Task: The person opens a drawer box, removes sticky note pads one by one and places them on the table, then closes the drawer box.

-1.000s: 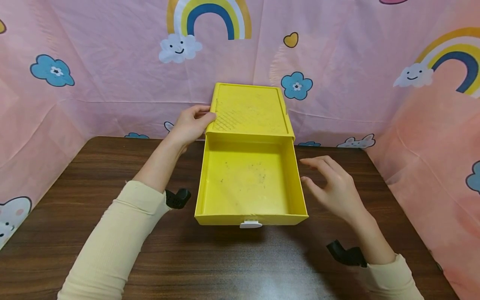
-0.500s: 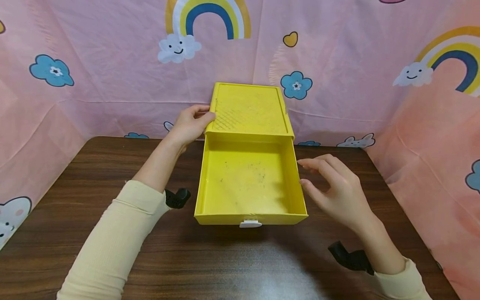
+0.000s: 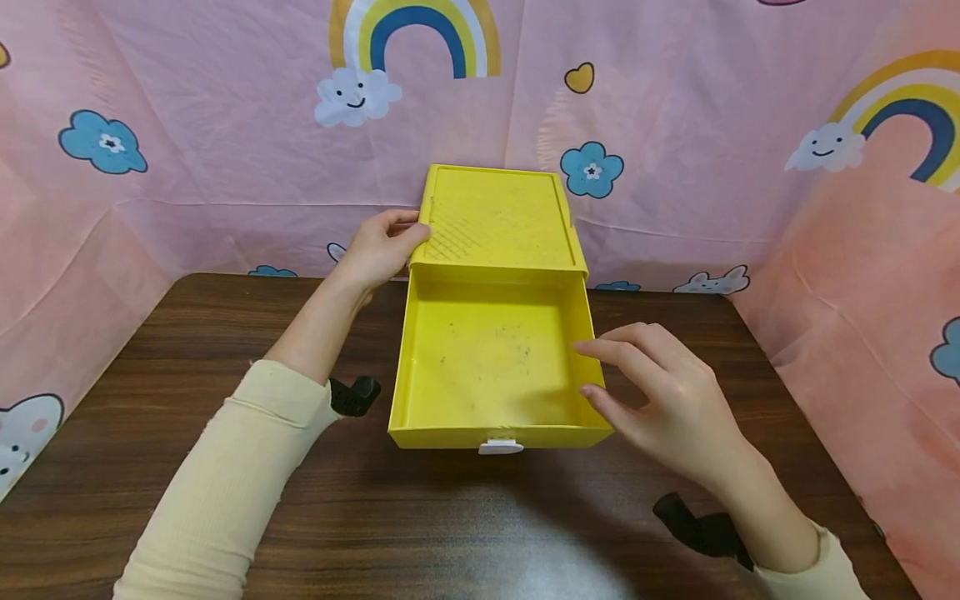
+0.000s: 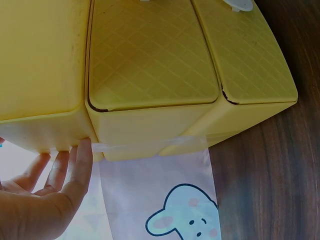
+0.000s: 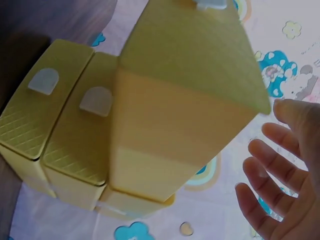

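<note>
A yellow drawer unit (image 3: 498, 218) stands at the back of the table, its top drawer (image 3: 495, 358) pulled out toward the front with nothing inside. My left hand (image 3: 381, 250) grips the unit's upper left edge, thumb on top; in the left wrist view its fingers (image 4: 82, 165) lie against the side. My right hand (image 3: 667, 392), fingers slightly bent and apart, hovers at the drawer's right wall, holding nothing. In the right wrist view that hand (image 5: 285, 175) is beside the extended drawer (image 5: 180, 130). Contact cannot be told.
Two lower drawers (image 5: 75, 110) with white handles are closed in the right wrist view. A dark wooden table (image 3: 337, 517) lies under the unit. Pink patterned cloth (image 3: 247, 125) hangs behind and at both sides.
My right hand has moved left and slightly toward the front, its fingertips now over the drawer's right wall. The left hand and the drawer have stayed in place.
</note>
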Tool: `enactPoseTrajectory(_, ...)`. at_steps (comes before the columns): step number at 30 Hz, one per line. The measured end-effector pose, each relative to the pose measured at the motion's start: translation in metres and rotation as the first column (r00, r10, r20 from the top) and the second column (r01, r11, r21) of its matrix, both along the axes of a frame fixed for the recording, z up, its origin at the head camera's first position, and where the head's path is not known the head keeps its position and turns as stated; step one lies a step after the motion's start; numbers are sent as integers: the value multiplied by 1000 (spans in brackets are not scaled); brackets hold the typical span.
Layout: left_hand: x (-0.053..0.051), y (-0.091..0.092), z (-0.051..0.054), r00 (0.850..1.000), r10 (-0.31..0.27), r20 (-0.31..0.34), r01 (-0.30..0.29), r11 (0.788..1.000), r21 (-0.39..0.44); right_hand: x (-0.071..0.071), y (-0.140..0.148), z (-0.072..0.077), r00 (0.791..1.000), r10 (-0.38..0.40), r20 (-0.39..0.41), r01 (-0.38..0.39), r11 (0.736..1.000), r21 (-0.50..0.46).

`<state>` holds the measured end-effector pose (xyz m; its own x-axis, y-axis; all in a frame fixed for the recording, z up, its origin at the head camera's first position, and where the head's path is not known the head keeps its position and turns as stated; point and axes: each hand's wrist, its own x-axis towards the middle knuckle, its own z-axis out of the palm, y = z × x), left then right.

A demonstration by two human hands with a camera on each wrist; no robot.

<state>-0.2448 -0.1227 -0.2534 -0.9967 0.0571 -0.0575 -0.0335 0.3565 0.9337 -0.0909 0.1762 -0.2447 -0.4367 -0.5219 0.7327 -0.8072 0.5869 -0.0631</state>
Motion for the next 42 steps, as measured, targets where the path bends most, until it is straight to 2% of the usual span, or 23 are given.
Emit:
enactPoseTrajectory(8, 0, 0, -1, 1000, 1, 4, -1, 1000, 18, 11, -13, 5, 996, 80, -34, -79, 996, 29)
enactPoseTrajectory(22, 0, 1, 0, 1000, 11, 5, -11, 1000, 0, 25, -30, 0, 983, 167, -81, -157, 981, 116)
enactPoseTrajectory(37, 0, 0, 1, 1000, 0, -5, 0, 1000, -11, 37, -46, -5, 968, 179, -175, -154, 977, 150)
enactPoseTrajectory(42, 0, 0, 2, 1000, -1, -2, 1, 1000, -18, 40, -51, -6, 961, 149, -235, -114, 981, 159)
